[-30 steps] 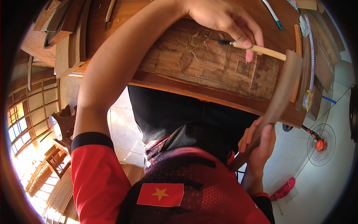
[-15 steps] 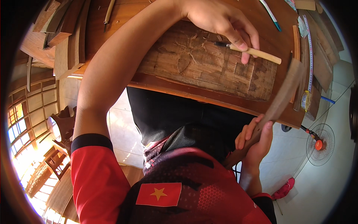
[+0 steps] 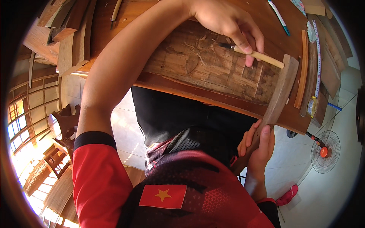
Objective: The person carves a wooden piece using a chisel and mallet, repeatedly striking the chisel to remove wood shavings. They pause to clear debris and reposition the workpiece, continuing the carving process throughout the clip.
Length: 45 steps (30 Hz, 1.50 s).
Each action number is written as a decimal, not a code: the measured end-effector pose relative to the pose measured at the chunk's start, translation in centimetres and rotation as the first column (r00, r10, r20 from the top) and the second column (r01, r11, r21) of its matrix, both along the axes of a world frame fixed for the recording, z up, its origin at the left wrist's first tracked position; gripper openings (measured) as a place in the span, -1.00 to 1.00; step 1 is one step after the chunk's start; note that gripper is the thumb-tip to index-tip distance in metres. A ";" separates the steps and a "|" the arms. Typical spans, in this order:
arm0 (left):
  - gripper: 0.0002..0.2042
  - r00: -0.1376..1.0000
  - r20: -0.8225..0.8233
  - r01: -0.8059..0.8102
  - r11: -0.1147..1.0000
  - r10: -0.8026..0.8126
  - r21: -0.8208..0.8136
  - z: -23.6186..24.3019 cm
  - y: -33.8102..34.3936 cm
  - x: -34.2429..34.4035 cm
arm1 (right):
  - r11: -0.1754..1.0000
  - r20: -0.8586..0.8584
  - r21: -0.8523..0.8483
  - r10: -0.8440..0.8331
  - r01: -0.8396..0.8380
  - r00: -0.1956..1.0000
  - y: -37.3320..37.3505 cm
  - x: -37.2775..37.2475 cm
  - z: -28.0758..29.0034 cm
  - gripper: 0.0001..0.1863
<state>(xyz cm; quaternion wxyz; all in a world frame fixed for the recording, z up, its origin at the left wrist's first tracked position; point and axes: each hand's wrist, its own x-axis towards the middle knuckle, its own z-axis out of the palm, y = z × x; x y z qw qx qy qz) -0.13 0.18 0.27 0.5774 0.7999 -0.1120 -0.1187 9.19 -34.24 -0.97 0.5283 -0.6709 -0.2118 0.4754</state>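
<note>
A brown wooden table [image 3: 272, 40] is spreading across the upper frame, and both my hands are gripping wood.
At upper centre, my left hand [image 3: 232, 24] is pinching the pale wooden handle of a chisel [image 3: 268, 59] between thumb and fingers, its dark blade pointing left over a carved board [image 3: 213, 72] lying on the table. Right of centre, below the table's near edge, my right hand [image 3: 262, 152] is wrapping around a long brown wooden bar [image 3: 279, 93] slanting up to the right; its top end is showing right at the chisel's butt, though I can't tell whether they are touching. A tape measure [image 3: 312, 106] is resting at the right, a white pen [image 3: 278, 15] is lying at upper right, and planks [image 3: 81, 41] are filling the upper left.
</note>
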 end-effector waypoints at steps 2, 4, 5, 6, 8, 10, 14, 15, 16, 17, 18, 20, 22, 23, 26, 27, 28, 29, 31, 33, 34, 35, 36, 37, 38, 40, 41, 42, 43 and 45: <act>-0.73 0.997 -0.074 -0.019 0.998 0.024 0.058 0.5 0.0 0.0 | 0.992 -0.032 0.072 -0.106 0.108 0.994 0.2 0.1 0.0 -0.55; -0.65 0.998 0.024 -0.056 0.997 0.057 -0.044 -0.4 -0.4 -0.1 | 0.988 -0.042 0.084 -0.129 0.132 0.991 0.1 0.1 0.0 -0.55; -0.65 0.997 0.030 -0.067 0.996 0.069 -0.059 -0.7 -0.6 -0.1 | 0.993 -0.031 0.061 -0.100 0.102 0.994 0.0 0.0 -0.1 -0.55; -0.64 0.996 0.039 -0.081 0.994 0.083 -0.070 -1.0 -0.7 -0.2 | 0.996 -0.017 0.044 -0.072 0.073 0.997 0.0 0.1 -0.1 -0.54; -0.70 0.995 -0.022 -0.101 0.995 0.101 -0.016 -1.1 -0.7 -0.3 | 0.991 -0.024 0.079 -0.103 0.105 0.994 0.1 0.2 0.0 -0.55; -0.71 0.994 -0.026 -0.109 0.993 0.108 -0.050 -1.1 -0.7 -0.4 | 0.997 -0.080 0.061 -0.048 0.053 0.996 0.1 0.7 0.2 -0.59; -0.67 0.962 0.025 -0.273 0.960 0.272 0.064 0.7 0.1 -1.0 | 0.996 -0.137 0.089 0.012 0.001 0.991 0.3 0.9 0.8 -0.62; -0.66 0.933 0.060 -0.359 0.930 0.355 0.072 1.3 0.5 -1.6 | 0.993 -0.140 0.115 0.023 -0.007 0.990 0.7 1.0 0.8 -0.63; -0.65 0.888 0.067 -0.460 0.881 0.455 0.107 2.3 0.6 -2.4 | 0.990 -0.108 0.138 0.032 -0.017 0.994 1.0 1.3 1.3 -0.64; -0.63 0.831 0.081 -0.557 0.819 0.551 0.139 3.4 0.9 -3.5 | 0.984 -0.080 0.168 0.073 -0.059 0.994 1.5 1.6 1.9 -0.65; -0.61 0.782 0.120 -0.623 0.764 0.612 0.168 3.9 1.1 -4.8 | 0.976 -0.049 0.194 0.111 -0.099 0.993 2.1 2.0 2.3 -0.65; -0.60 0.757 0.242 -0.653 0.691 0.606 0.312 4.2 1.0 -6.6 | 0.962 -0.014 0.238 0.143 -0.135 0.990 2.5 2.9 2.9 -0.68; -0.60 0.736 0.188 -0.662 0.634 0.650 0.399 5.0 -0.3 -7.8 | 0.955 0.013 0.241 0.177 -0.175 0.984 3.0 3.6 3.3 -0.71; -0.58 0.687 -0.016 -0.649 0.623 0.727 0.438 5.7 -1.3 -8.0 | 0.951 0.029 0.241 0.193 -0.194 0.981 3.2 3.9 3.4 -0.73; -0.57 0.716 0.165 -0.615 0.501 0.679 0.609 5.7 -5.0 -8.5 | 0.940 0.055 0.251 0.224 -0.231 0.973 3.9 4.4 3.4 -0.78; -0.60 0.727 0.250 -0.603 0.420 0.640 0.679 5.3 -5.9 -8.5 | 0.938 0.047 0.260 0.227 -0.231 0.973 4.1 4.4 3.2 -0.79; -0.63 0.736 0.304 -0.605 0.388 0.605 0.695 4.7 -6.7 -8.6 | 0.935 0.039 0.267 0.231 -0.233 0.972 4.3 4.5 3.0 -0.80; -0.66 0.745 0.355 -0.608 0.357 0.565 0.709 3.9 -7.2 -8.7 | 0.932 0.032 0.275 0.235 -0.234 0.972 4.5 4.5 2.9 -0.80; -0.72 0.734 0.437 -0.633 0.290 0.520 0.718 2.8 -7.8 -9.0 | 0.927 0.065 0.296 0.220 -0.230 0.973 4.9 4.5 2.9 -0.81; -0.77 0.694 0.510 -0.677 0.221 0.507 0.702 2.1 -7.9 -9.4 | 0.916 0.147 0.322 0.201 -0.238 0.969 5.1 4.6 2.4 -0.82; -0.81 0.681 0.553 -0.701 0.210 0.480 0.682 1.9 -7.7 -9.8 | 0.910 0.156 0.345 0.187 -0.231 0.970 5.2 4.7 2.4 -0.81; -0.82 0.668 0.553 -0.705 0.186 0.497 0.685 2.1 -7.5 -10.1 | 0.905 0.166 0.348 0.196 -0.243 0.966 5.3 4.9 2.5 -0.81; -0.83 0.653 0.551 -0.709 0.165 0.519 0.686 2.4 -7.2 -10.3 | 0.902 0.175 0.345 0.209 -0.258 0.962 5.3 5.2 2.6 -0.81; -0.84 0.637 0.549 -0.713 0.142 0.542 0.687 2.7 -6.9 -10.7 | 0.898 0.184 0.343 0.223 -0.275 0.957 5.4 5.4 2.7 -0.81; -0.83 0.587 0.563 -0.732 0.085 0.582 0.676 2.8 -6.4 -11.2 | 0.899 0.179 0.342 0.223 -0.273 0.958 5.5 5.6 2.7 -0.81; -0.82 0.478 0.589 -0.760 -0.030 0.651 0.650 3.0 -5.7 -12.0 | 0.903 0.170 0.336 0.224 -0.270 0.960 5.4 6.1 2.8 -0.80; -0.80 0.454 0.584 -0.764 -0.043 0.673 0.643 3.2 -5.8 -12.0 | 0.903 0.154 0.336 0.228 -0.268 0.961 5.5 6.3 2.8 -0.80; -0.79 0.428 0.574 -0.771 -0.051 0.698 0.635 3.0 -6.1 -12.0 | 0.905 0.140 0.330 0.233 -0.268 0.962 5.5 6.5 2.7 -0.79; -0.78 0.401 0.564 -0.776 -0.059 0.722 0.628 2.9 -6.5 -11.9 | 0.908 0.125 0.323 0.238 -0.266 0.963 5.6 6.8 2.6 -0.79; -0.75 0.465 0.561 -0.792 0.038 0.685 0.610 2.7 -7.9 -10.9 | 0.906 0.118 0.323 0.250 -0.275 0.961 5.6 7.2 2.3 -0.77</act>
